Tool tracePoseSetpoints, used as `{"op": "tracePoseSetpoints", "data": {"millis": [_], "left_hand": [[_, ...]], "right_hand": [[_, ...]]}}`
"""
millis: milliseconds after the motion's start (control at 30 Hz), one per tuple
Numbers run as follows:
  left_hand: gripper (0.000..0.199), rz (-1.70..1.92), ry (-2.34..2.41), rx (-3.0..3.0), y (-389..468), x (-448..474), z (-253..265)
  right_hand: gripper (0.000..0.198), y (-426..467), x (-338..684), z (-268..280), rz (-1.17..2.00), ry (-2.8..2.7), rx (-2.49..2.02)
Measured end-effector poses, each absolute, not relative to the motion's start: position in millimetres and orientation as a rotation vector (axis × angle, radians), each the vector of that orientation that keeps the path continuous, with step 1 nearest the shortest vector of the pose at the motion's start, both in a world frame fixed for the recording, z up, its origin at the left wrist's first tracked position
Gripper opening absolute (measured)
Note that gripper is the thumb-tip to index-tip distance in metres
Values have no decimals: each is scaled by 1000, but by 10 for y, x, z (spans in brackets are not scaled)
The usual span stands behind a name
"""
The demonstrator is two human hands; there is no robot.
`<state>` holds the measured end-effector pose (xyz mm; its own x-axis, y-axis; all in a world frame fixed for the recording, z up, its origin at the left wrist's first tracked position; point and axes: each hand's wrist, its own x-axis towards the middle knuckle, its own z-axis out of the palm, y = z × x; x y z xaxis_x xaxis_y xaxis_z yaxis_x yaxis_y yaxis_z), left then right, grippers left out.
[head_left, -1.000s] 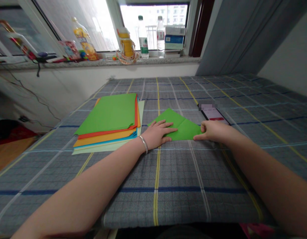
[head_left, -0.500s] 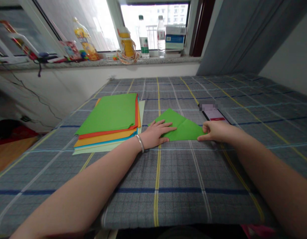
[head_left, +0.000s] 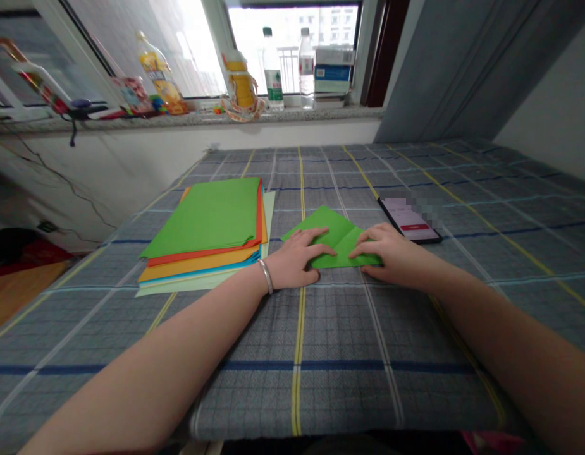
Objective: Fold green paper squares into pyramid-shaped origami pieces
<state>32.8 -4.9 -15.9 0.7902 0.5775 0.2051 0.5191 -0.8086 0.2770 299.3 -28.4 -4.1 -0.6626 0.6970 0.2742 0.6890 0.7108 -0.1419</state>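
Note:
A folded green sheet of paper (head_left: 338,232), roughly a triangle with its peak pointing away from me, lies on the checked cloth with a crease down its middle. My left hand (head_left: 298,258), with a silver bangle at the wrist, rests on its left part, fingers spread. On the right part lies my right hand (head_left: 384,254), its fingers apart and pressing on the paper, the fingertips near the middle crease. The right corner of the paper is hidden beneath this hand.
A stack of coloured paper (head_left: 207,215), green on top, lies to the left. Beyond my right hand is a phone (head_left: 408,218) with its screen lit. Bottles (head_left: 274,79), a yellow flask (head_left: 243,85) and boxes (head_left: 332,74) stand on the windowsill at the back.
My right hand has let go of the paper's right corner and moved left onto its surface, fingers spreading. My left fingers have bent slightly. More of the phone shows.

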Motion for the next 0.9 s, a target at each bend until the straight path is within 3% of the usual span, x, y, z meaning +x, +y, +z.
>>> {"op": "tracePoseSetpoints", "data": {"millis": [200,567,900], "left_hand": [[50,438,868,2792,-29,322,-195],[13,555,825,3151,-137,514,-87],[18,738,901,3251,-139,568,-88]], "right_hand": [[18,-287,2932,6,28,-2665,-981],[9,-353,2696,32,-85,-2608,-1185],[6,-389,2568,8,-126,-2481,-1197]]}}
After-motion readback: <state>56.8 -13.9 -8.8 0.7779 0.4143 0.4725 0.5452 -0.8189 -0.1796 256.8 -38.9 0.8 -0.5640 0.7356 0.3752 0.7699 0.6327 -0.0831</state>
